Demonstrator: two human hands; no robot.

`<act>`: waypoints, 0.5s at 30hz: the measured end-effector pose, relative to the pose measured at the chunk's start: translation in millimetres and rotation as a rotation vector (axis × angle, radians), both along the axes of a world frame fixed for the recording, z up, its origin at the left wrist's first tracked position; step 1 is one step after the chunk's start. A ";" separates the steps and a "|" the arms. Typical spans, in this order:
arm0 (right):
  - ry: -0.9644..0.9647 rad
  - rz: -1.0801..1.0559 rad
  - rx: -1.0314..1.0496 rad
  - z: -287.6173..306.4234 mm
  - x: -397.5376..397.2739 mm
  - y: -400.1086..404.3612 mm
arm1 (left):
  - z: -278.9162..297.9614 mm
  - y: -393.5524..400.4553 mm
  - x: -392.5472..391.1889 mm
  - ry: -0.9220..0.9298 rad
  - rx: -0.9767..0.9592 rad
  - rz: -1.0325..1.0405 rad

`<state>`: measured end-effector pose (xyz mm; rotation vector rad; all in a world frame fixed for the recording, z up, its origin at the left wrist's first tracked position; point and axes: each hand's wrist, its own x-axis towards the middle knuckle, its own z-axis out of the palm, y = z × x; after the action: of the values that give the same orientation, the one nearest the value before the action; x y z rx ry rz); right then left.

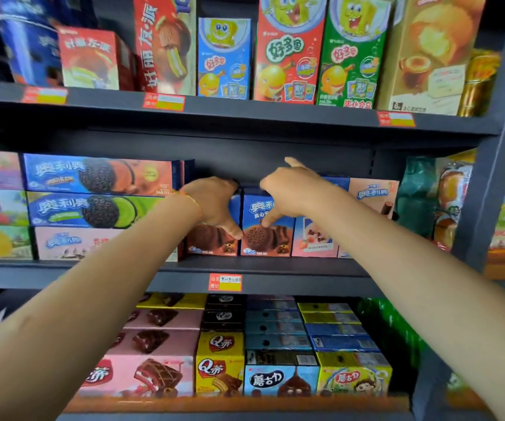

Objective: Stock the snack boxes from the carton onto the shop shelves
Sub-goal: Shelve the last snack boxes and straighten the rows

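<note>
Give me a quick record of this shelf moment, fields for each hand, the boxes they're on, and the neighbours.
left hand: grips the top of the left brown cookie box, thumb down its front
right hand: rests on the right brown cookie box, fingers spread
shelf: middle shelf
left neighbours: stacked flat cookie boxes
right neighbour: pink box

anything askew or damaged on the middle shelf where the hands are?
Nothing stands out. The two blue chocolate cookie boxes stand upright, side by side, flush with the pink boxes to their right. The left hand holds the left box's top; the right hand rests on the next. No dents or spills visible.
</note>
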<state>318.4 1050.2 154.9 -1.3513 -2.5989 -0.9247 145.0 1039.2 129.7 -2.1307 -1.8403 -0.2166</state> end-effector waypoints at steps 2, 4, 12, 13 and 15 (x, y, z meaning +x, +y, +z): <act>0.005 -0.016 -0.018 2.8 -2.0 -1.0 | 0.8 -2.5 0.1 -0.011 -0.005 0.001; 0.023 -0.004 -0.049 7.5 -3.2 -0.3 | 4.2 -5.6 -0.7 -0.044 -0.005 0.004; 0.124 0.037 -0.223 18.0 -8.7 2.8 | -34.4 -41.6 -21.1 -0.118 0.416 -0.178; 0.143 0.057 -0.243 17.6 -11.8 3.3 | -47.3 -43.6 -25.9 -0.134 0.531 -0.244; 0.166 0.093 -0.270 18.0 -20.5 3.0 | -70.4 -44.9 -31.4 -0.154 0.734 -0.333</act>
<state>297.9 1053.2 172.9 -1.2844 -2.7008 -0.4401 113.6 994.3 59.3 -1.8787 -1.1765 -0.9848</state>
